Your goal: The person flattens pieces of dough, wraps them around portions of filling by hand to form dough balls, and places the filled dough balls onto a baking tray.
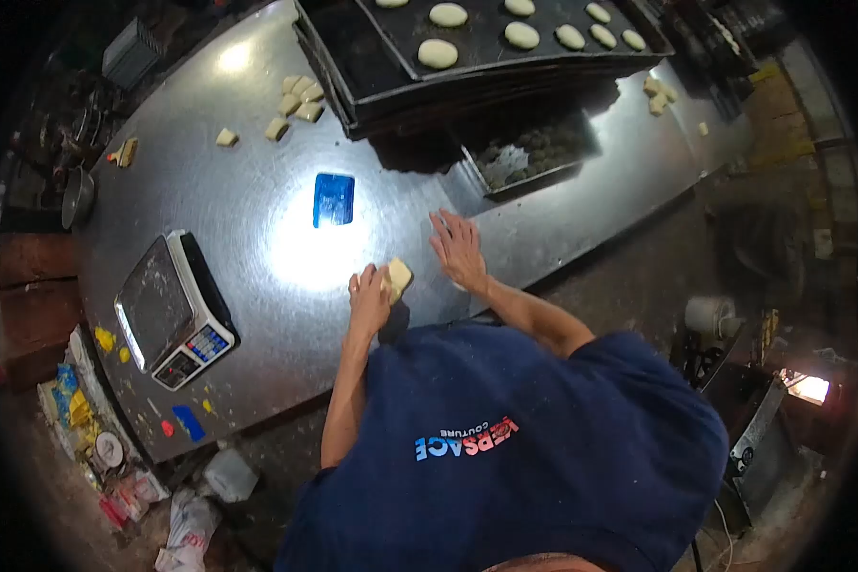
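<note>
On the metal counter (210, 191), dough (400, 275), probably light and soft, is partly covered by the left hand (370, 299), its grip unclear; the right hand (461, 254) is spread nearby. Its sides should be cupped gently.

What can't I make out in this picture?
All in the head view:
- Dough piece: partly hidden by the left hand.
- Right hand: seen from its back, so it hides whatever lies beneath.
- Scale: its readout is too small to read.
- Top tray: its far side is cut off by the upper edge.
</note>
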Demonstrator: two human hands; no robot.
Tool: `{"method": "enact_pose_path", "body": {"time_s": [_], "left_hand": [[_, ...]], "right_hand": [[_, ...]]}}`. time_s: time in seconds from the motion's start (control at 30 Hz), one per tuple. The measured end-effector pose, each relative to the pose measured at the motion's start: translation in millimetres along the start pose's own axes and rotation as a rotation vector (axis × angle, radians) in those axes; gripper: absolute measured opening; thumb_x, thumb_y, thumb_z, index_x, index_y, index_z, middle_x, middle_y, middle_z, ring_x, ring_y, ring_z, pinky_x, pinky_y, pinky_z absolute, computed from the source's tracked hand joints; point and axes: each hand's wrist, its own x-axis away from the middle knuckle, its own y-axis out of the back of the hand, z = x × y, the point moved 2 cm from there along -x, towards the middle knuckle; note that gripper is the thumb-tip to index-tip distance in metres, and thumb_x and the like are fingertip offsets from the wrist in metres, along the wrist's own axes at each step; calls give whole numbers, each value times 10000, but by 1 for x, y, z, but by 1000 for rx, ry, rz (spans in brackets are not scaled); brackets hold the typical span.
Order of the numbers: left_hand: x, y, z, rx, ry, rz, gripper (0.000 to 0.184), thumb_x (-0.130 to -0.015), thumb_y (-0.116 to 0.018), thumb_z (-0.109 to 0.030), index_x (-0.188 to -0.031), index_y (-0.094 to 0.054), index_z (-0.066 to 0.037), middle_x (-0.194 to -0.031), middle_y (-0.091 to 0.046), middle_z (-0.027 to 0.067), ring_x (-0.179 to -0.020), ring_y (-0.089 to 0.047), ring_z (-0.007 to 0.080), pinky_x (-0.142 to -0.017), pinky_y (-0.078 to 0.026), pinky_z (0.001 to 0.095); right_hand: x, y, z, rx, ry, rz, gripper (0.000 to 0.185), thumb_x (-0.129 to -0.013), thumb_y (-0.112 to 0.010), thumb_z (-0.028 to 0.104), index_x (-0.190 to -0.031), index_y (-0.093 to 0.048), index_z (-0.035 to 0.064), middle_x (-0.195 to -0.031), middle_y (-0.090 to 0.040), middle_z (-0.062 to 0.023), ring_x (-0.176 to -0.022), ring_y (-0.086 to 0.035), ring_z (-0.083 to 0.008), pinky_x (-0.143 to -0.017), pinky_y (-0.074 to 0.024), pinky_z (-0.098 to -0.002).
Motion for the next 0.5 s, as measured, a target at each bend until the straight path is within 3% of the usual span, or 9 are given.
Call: {"method": "enact_pose_path", "body": {"time_s": [0.07,0.17,0.27,0.37,0.5], "left_hand": [[3,4,-2,-44,-28,-36,493,-893,-679,-101,-1372,-561,-120,-1355,-543,188,-1246,-488,417,-1112,-334,507],[5,17,13,-41,109,119,548,-820,-776,-169,-1336,-595,-202,-1278,-574,144,-1133,-518,400,-1059,-358,489],[2,36,6,-129,252,215,553,-744,-848,-264,-1262,-659,-225,-1224,-596,129,-1079,-533,385,-1007,-397,468],[-4,46,-1,-326,193,224,483,-686,-884,-334,-1126,-728,-208,-1129,-653,131,-1094,-546,358,-943,-439,459],[-24,57,6,-140,200,324,423,-692,-881,-375,-979,-741,-97,-1021,-709,147,-998,-626,328,-862,-484,451]], "right_hand": [[6,-12,-17,-231,-66,-29,484,-1009,-529,295,-1441,-465,86,-1487,-416,-170,-1340,-403,-358,-1116,-285,-545],[21,-6,-40,-294,-98,7,471,-965,-576,297,-1371,-506,68,-1435,-448,-196,-1300,-425,-390,-1060,-334,-565],[53,32,-32,-84,-112,252,420,-891,-677,319,-1199,-563,58,-1358,-486,-203,-1184,-486,-398,-981,-376,-582],[55,58,-26,-145,-163,503,396,-869,-737,309,-1124,-564,60,-1223,-562,-182,-1050,-557,-370,-932,-412,-545],[39,82,-18,-517,-355,659,425,-874,-767,334,-1117,-559,55,-997,-632,-132,-925,-612,-299,-852,-475,-425]]}}
